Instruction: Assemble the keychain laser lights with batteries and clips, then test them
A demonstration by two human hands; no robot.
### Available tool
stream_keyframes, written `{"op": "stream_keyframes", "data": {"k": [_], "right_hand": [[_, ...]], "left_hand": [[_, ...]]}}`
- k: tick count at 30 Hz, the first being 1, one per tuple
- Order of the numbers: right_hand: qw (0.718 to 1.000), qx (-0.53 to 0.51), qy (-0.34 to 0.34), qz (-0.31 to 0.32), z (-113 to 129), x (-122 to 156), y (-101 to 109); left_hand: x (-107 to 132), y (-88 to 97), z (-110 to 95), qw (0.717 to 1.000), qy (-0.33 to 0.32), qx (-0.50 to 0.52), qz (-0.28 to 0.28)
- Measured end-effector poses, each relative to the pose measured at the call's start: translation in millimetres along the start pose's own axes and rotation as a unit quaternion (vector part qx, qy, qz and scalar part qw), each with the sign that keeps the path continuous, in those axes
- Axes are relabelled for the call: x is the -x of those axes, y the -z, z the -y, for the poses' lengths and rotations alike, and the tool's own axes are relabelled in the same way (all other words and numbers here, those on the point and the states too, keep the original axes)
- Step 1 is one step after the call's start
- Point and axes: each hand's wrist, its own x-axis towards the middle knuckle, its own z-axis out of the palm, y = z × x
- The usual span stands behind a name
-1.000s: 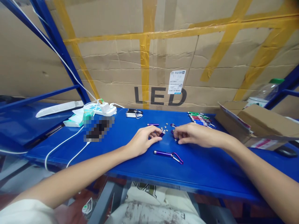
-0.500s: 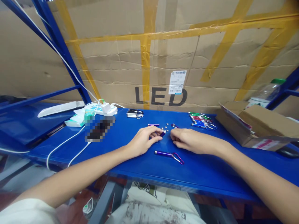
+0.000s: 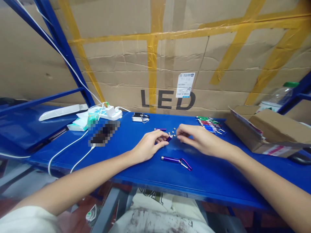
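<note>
My left hand (image 3: pixel 152 146) is closed around a short purple metal tube (image 3: pixel 169 138), like the barrel of a small keychain flashlight, its silver end toward my right hand. Just right of it, my right hand (image 3: pixel 194 137) hovers with thumb and fingertips pinched; whatever they hold, if anything, is hidden. Between the hands lie several small silver button cells (image 3: pixel 172 132). Behind my left fingers rests another purple tube (image 3: pixel 160 129). Nearer the front edge lies a whole purple keychain flashlight (image 3: pixel 170 159) with a carabiner clip (image 3: pixel 186 164).
Black and silver flashlights (image 3: pixel 140 117) are lined up at the back; green, red and blue ones (image 3: pixel 210 125) lie at back right. An open cardboard box (image 3: pixel 264 136) stands right. At left are a power strip (image 3: pixel 116 114), a blurred-out dark object (image 3: pixel 103 134) and white cables (image 3: pixel 63 147).
My right hand has moved up and slightly back over the table, now covering the spot where a small purple clip piece showed. The left hand and its tube stay put.
</note>
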Motion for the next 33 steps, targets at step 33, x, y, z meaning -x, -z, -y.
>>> {"op": "stream_keyframes", "data": {"k": [33], "right_hand": [[0.992, -0.011, 0.062, -0.106, 4.9, -5.6, -17.5]], "left_hand": [[-0.4, -3.9, 5.3, 0.995, 0.029, 0.099, -0.011]]}}
